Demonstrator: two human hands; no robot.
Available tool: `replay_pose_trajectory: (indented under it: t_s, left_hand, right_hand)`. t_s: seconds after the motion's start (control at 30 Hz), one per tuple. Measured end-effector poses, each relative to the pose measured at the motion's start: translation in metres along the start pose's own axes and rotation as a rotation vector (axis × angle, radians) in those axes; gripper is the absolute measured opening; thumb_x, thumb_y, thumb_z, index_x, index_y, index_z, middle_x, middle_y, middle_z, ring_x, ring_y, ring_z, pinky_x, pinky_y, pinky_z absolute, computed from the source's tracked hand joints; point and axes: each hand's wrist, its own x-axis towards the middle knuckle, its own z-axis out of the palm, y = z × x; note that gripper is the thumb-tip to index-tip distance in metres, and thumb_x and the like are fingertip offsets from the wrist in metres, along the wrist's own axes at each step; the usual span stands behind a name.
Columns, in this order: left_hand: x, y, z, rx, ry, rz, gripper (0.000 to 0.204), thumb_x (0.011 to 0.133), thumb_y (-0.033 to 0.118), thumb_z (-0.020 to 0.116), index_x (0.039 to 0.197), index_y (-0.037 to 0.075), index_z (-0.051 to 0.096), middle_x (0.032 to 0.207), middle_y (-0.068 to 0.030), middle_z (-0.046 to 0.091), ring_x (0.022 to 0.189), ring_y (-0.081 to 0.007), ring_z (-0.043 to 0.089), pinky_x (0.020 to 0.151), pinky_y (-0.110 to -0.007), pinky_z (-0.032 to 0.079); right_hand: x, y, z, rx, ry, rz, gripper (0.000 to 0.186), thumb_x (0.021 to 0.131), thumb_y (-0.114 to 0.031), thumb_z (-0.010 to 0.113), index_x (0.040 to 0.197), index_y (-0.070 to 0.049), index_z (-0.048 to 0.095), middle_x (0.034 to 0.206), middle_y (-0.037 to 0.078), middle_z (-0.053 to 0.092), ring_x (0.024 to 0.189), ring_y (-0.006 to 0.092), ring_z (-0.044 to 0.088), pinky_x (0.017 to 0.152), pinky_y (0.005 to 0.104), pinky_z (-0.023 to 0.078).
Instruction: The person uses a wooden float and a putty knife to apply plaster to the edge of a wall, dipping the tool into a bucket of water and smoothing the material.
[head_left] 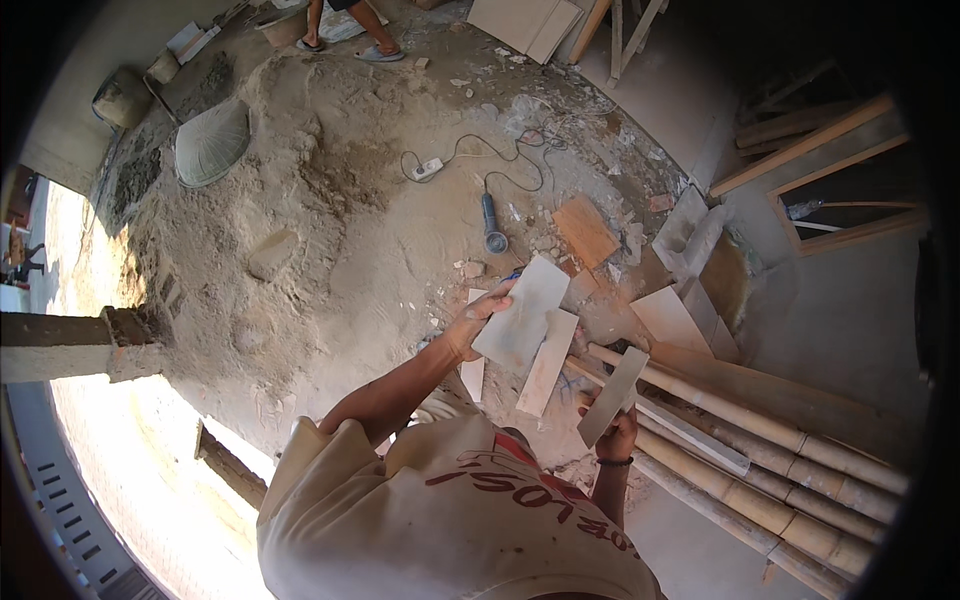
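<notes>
My left hand (472, 325) grips the edge of a pale cut tile (523, 312), its thumb lying on the upper face. Lower right, my right hand (618, 437) is closed around a narrow tile strip (612, 398), held tilted; some of its fingers are hidden behind the strip. Between the two hands another tile strip (550, 368) lies partly under the larger tile. A further pale strip (472, 375) shows below my left wrist. Beyond the tiles, an angle grinder (490, 225) with a blue-grey body rests on the dusty ground.
Bamboo poles (780, 515) lie at the right. A cord runs from the grinder toward a white socket block (427, 169). An orange-brown tile (585, 230) lies amid rubble. Sand (290, 190) covers the left. Another person's legs (370, 30) stand far off. Wooden frames (800, 150) lean at right.
</notes>
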Motion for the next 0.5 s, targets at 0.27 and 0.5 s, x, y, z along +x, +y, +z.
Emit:
replay_pose_trajectory:
  t_s: [0.27,0.5]
  left_hand:
    - [-0.060,0.141,-0.064,0.046,0.073,0.205,0.058,0.084,0.026,0.065,0.133,0.005,0.042,0.117,-0.0099,0.059,0.100,-0.0208,0.062,0.086,-0.036,0.052]
    - [-0.103,0.187,-0.094,0.056,0.310,0.509,0.039,0.090,0.025,0.060,0.123,0.006,0.050,0.109,-0.0064,0.062,0.096,-0.0157,0.062,0.082,-0.032,0.052]
  right_hand:
    - [0.116,0.033,0.182,0.031,-0.252,0.148,0.036,0.094,-0.026,0.047,0.122,-0.003,0.045,0.105,0.017,0.060,0.087,0.0283,0.064,0.075,0.0420,0.055]
    - [0.157,0.054,0.289,-0.033,-0.474,0.230,0.046,0.089,-0.012,0.048,0.131,0.002,0.038,0.105,0.016,0.059,0.092,0.0294,0.064,0.081,0.0425,0.056]
